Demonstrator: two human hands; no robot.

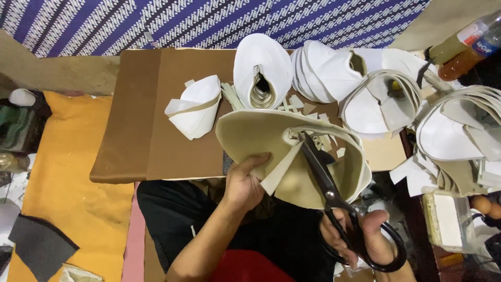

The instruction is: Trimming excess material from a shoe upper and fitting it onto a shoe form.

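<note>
Scissors (pixel 334 201) in right hand (pixel 360 237) — left hand (pixel 242 185) gripping beige sheet (pixel 255 133)

Beige sheet (pixel 250 138), black-handled scissors (pixel 334 196), white rolled pieces (pixel 261 62), brown counter (pixel 156 115), orange floor cloth (pixel 73 177), purple cloth with white zigzag stripes (pixel 209 21).

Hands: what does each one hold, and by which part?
Left hand grips the beige sheet at its lower edge. Right hand holds black scissors by the handle loops.

Brown board (pixel 156 115), rolled white pieces (pixel 195 107), plastic bottle (pixel 467 44), orange mat (pixel 68 177), purple patterned cloth (pixel 209 21)
</note>
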